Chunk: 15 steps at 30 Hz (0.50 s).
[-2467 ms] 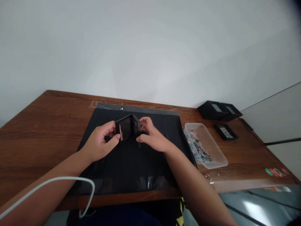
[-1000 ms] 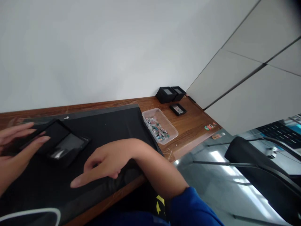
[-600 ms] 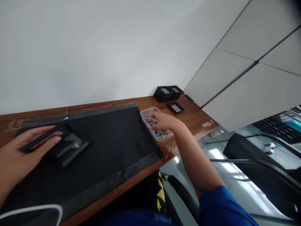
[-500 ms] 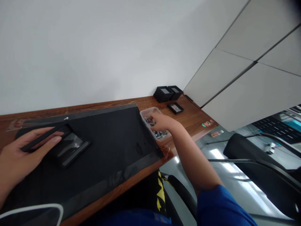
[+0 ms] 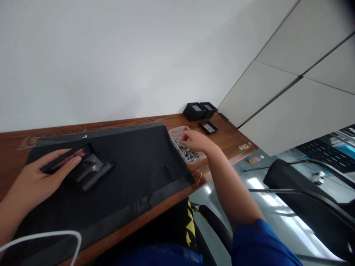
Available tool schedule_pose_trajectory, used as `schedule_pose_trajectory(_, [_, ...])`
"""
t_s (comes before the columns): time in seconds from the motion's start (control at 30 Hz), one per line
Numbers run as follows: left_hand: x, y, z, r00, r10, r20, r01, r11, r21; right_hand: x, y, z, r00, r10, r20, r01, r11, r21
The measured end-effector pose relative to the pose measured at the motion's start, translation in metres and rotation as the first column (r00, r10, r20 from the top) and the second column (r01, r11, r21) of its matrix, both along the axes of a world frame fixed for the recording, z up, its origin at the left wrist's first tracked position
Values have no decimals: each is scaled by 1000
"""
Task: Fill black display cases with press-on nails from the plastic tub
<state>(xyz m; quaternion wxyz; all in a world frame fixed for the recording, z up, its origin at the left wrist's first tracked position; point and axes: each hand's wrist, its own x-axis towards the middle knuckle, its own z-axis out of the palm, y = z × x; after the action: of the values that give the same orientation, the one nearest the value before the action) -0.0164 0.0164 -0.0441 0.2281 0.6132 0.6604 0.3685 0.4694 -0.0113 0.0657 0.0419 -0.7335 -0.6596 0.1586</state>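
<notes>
My left hand (image 5: 47, 179) is closed on a thin black rectangular frame (image 5: 58, 160), tilted up at the left of the black mat (image 5: 138, 159). Just right of that hand, a black frame with a glossy panel (image 5: 94, 170) lies on the mat, partly behind the held frame. My right hand (image 5: 195, 141) is over a clear plastic box (image 5: 179, 129) filled with small mixed parts (image 5: 189, 153). Its fingers are curled together at the tips; whatever they may pinch is too small to make out.
Two stacks of black frames (image 5: 195, 111) stand against the wall, with a single black frame (image 5: 208, 128) before them. Small round stickers (image 5: 244, 146) mark the wooden tabletop. A white cable (image 5: 55, 233) crosses the lower left. A black chair (image 5: 294, 188) stands at the right.
My right hand has lifted slightly out of the small parts, its fingers drawn together. The left hand still holds the frame. The whole view has shifted a little.
</notes>
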Motion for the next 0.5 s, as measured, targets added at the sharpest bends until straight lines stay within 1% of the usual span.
schedule_pose_trajectory(0.03, [3, -2, 6, 998, 27, 55, -24, 998, -65, 2, 0, 2, 1000, -3, -20, 4, 1000, 20])
schedule_pose_trajectory(0.07, [6, -3, 11, 995, 25, 95, -15, 994, -106, 4, 0, 5, 999, -9, -39, 11, 999, 44])
schedule_pose_trajectory(0.17, [13, -6, 22, 981, 0, 195, 24, 992, -124, 8, -2, 10, 996, -59, -74, 68, 989, 134])
schedule_pose_trajectory(0.23, [12, -5, 26, 971, -55, 234, 84, 990, -115, 7, -4, 12, 991, -97, -98, 114, 976, 188])
schedule_pose_trajectory(0.3, [8, -2, 28, 964, -141, 223, 158, 986, -60, 5, -5, 12, 984, -108, -143, 137, 968, 212])
schedule_pose_trajectory(0.37, [0, 1, 28, 956, -219, 196, 214, 976, 43, 2, -6, 13, 973, -96, -207, 141, 968, 210])
schedule_pose_trajectory(0.43, [-7, 2, 26, 940, -278, 197, 247, 954, 167, -1, -6, 13, 958, -86, -272, 143, 969, 199])
schedule_pose_trajectory(0.5, [-11, -1, 21, 939, -296, 174, 243, 931, 274, -1, -5, 11, 942, -92, -321, 159, 969, 188])
